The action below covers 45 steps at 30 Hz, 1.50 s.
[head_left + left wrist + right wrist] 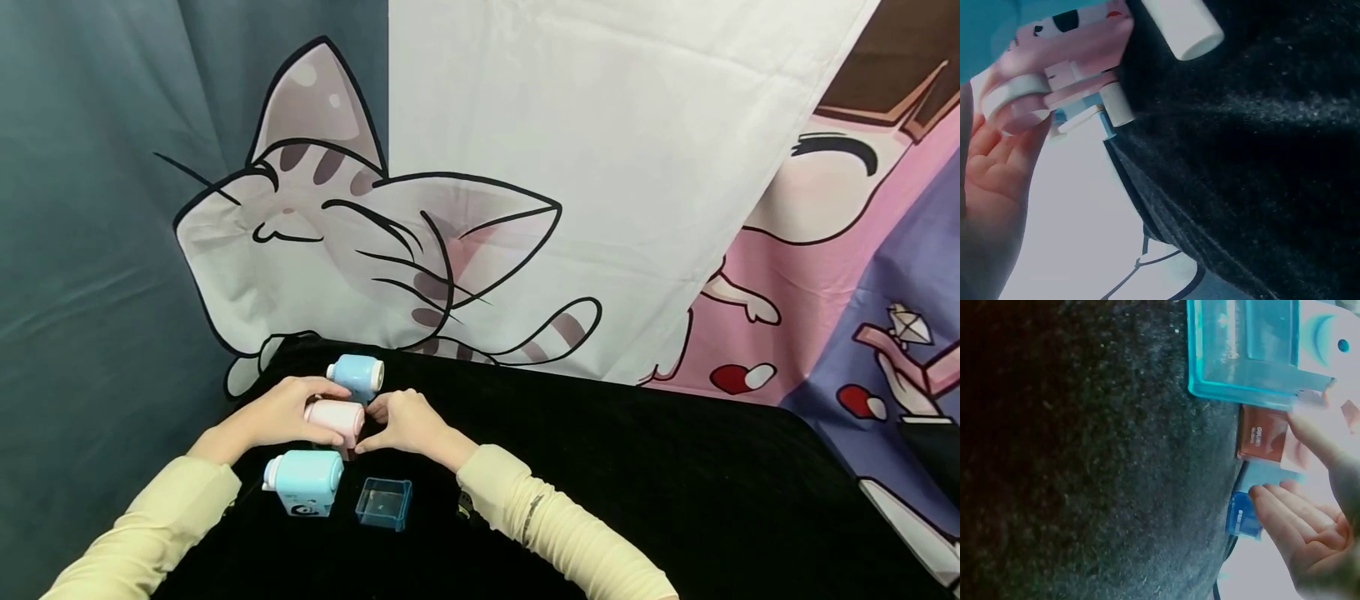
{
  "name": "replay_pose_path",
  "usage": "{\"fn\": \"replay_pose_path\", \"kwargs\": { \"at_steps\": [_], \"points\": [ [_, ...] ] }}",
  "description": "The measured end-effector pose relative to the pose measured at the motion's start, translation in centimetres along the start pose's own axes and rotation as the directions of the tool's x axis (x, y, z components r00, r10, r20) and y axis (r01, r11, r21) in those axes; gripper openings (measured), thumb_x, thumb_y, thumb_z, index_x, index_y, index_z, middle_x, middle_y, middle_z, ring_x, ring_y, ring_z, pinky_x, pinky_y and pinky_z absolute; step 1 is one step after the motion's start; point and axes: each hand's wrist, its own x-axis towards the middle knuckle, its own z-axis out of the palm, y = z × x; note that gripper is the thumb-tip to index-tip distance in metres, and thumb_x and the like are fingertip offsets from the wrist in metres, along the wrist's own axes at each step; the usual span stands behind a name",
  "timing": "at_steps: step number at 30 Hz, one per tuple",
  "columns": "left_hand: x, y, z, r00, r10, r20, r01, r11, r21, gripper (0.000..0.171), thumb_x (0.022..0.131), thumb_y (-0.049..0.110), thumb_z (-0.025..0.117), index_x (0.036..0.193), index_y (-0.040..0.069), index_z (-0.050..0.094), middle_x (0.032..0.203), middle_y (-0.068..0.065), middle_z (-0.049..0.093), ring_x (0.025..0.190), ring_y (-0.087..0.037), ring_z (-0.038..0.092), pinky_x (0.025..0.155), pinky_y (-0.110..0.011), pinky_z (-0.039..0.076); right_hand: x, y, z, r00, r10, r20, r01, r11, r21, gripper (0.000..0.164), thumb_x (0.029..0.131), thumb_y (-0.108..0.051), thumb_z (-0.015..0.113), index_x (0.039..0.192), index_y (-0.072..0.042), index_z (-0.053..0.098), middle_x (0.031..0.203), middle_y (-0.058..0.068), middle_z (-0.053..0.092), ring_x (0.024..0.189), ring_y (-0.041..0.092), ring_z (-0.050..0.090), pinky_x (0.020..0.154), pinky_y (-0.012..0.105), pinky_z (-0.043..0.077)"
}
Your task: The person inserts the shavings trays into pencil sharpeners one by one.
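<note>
My left hand [281, 410] grips a pink pencil sharpener [335, 415] from its left side, thumb on the near side and fingers on the far side. In the left wrist view its crank with a pale knob [1116, 105] shows. Close to the right of it is my right hand [412, 427], its fingers extended and thumb apart. In the right wrist view the sharpener's reddish see-through drawer [1263, 432] sits in its base, between thumb and fingers. A light blue sharpener [358, 373] stands behind, and a turquoise one [306, 477] with a panda picture stands nearer.
A loose clear blue drawer [381, 522] lies on the black cloth [600, 475], right of the turquoise sharpener. Behind the table hangs a printed curtain [615, 167] with a cat drawing. The black cloth stretches off to the right.
</note>
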Motion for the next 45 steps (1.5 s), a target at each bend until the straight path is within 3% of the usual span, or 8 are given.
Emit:
{"fn": "replay_pose_path", "kwargs": {
  "at_steps": [7, 23, 31, 37, 45],
  "points": [
    [0.3, 1.1, -1.1, 1.000, -0.012, -0.022, 0.012, 1.000, 0.013, 0.061, 0.073, 0.044, 0.072, 0.115, 0.002, 0.058, 0.111, -0.013, 0.061, 0.101, -0.026, 0.056, 0.083, -0.042, 0.047, -0.6, 0.0, -0.2, 0.996, -0.037, -0.081, 0.041, 0.998, 0.044, 0.051, 0.067, -0.039, 0.078, 0.105, -0.007, 0.063, 0.100, 0.003, 0.068, 0.085, 0.001, 0.060, 0.071, 0.010, 0.046],
    [-0.7, 3.1, -2.4, 0.994, 0.014, -0.106, -0.005, 0.997, 0.078, 0.056, 0.070, 0.041, 0.075, 0.109, 0.004, 0.060, 0.106, -0.009, 0.063, 0.095, -0.018, 0.055, 0.082, -0.042, 0.048, -1.6, -0.5, -2.3, 0.992, -0.027, -0.124, 0.044, 0.990, 0.136, 0.056, 0.066, -0.041, 0.078, 0.107, -0.006, 0.062, 0.104, 0.008, 0.067, 0.090, 0.011, 0.062, 0.074, 0.014, 0.047],
    [-1.0, 4.9, -3.0, 0.996, 0.008, -0.091, -0.001, 0.997, 0.077, 0.054, 0.070, 0.045, 0.074, 0.109, 0.010, 0.061, 0.107, -0.005, 0.063, 0.095, -0.016, 0.057, 0.082, -0.039, 0.048, -2.4, -0.7, -2.9, 0.990, -0.025, -0.140, 0.047, 0.988, 0.150, 0.053, 0.067, -0.040, 0.078, 0.106, -0.007, 0.063, 0.103, 0.008, 0.067, 0.090, 0.006, 0.061, 0.075, 0.013, 0.047],
    [-1.4, 6.1, -3.0, 0.993, 0.040, -0.107, -0.028, 0.993, 0.112, 0.053, 0.069, 0.049, 0.073, 0.108, 0.016, 0.061, 0.105, 0.001, 0.063, 0.094, -0.012, 0.057, 0.079, -0.039, 0.049, -3.4, -1.3, -3.2, 0.987, -0.053, -0.150, 0.076, 0.986, 0.152, 0.054, 0.067, -0.041, 0.078, 0.105, -0.007, 0.063, 0.102, 0.008, 0.068, 0.090, 0.006, 0.061, 0.077, 0.016, 0.048],
    [-2.3, 6.6, -2.6, 0.992, 0.062, -0.106, -0.050, 0.992, 0.113, 0.057, 0.066, 0.050, 0.074, 0.107, 0.012, 0.061, 0.102, 0.003, 0.063, 0.091, -0.012, 0.057, 0.077, -0.038, 0.050, -4.6, -1.7, -3.1, 0.987, -0.071, -0.147, 0.096, 0.981, 0.171, 0.051, 0.067, -0.043, 0.077, 0.104, -0.010, 0.063, 0.102, 0.006, 0.068, 0.091, 0.009, 0.061, 0.076, 0.017, 0.048]
  ]
}}
